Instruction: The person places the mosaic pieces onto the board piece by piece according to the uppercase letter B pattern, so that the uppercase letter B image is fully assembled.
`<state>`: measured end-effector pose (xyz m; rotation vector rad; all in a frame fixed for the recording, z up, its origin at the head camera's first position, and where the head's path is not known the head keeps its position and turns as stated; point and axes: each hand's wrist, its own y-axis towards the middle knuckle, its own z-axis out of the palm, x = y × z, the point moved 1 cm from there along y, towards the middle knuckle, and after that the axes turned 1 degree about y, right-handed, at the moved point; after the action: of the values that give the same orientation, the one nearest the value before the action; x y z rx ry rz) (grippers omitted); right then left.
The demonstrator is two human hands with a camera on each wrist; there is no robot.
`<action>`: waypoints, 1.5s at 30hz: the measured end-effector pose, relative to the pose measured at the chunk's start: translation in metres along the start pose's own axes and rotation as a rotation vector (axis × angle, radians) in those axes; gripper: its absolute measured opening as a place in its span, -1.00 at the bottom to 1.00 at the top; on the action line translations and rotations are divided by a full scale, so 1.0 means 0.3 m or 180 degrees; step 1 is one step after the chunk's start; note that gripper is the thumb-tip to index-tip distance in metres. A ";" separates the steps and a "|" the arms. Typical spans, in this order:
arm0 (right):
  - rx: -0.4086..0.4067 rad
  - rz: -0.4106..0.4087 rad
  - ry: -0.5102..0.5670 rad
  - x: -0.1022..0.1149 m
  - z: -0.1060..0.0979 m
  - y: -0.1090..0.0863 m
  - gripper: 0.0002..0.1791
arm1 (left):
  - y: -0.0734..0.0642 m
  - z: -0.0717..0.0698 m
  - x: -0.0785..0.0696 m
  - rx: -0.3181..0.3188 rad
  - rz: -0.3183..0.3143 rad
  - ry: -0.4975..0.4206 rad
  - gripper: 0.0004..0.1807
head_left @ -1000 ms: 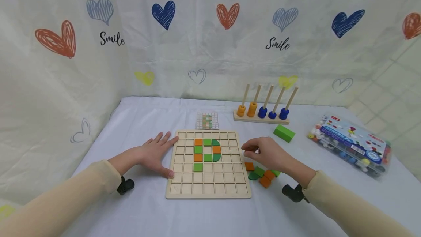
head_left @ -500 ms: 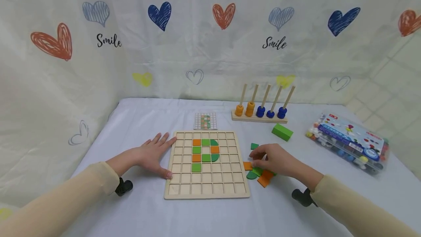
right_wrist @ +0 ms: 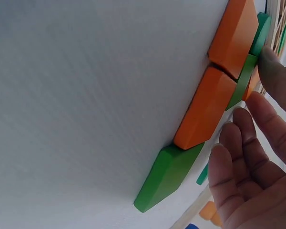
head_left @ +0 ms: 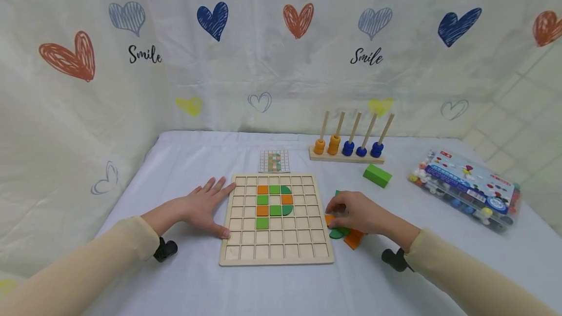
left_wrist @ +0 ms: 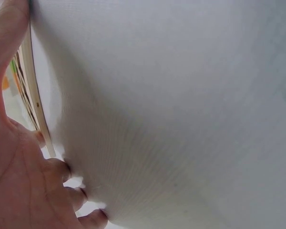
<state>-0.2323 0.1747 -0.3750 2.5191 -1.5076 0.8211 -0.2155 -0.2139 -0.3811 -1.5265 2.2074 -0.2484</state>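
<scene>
My left hand lies spread on the white cloth, thumb and index fingertips against the left edge of the wooden grid board. In the left wrist view its palm stands beside the board's edge. Orange and green tiles sit in several board squares, including a green tile. Just off the board's right edge, my right hand pinches an orange square tile at the cloth, thumb and index at opposite sides. Beside it lie loose tiles: a dark green rounded one, orange squares and a green square.
A small printed pattern card lies behind the board. Further right stand a peg abacus with orange and blue beads, a green block and a clear plastic box of colourful pieces. A heart-printed curtain hangs behind.
My right hand has moved down from the board's right edge to the loose tiles, then slightly left onto the orange tile. A dark green tile now lies behind that hand. The left hand stays put.
</scene>
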 end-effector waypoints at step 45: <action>-0.0228 0.0181 0.0691 0.171 0.055 0.056 -0.79 | -0.005 0.002 -0.003 -0.0001 -0.0004 -0.0030 0.41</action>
<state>-0.2209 0.1200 -0.3671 2.2624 -1.5140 0.9933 -0.2137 -0.2136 -0.3808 -1.5261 2.1994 -0.2409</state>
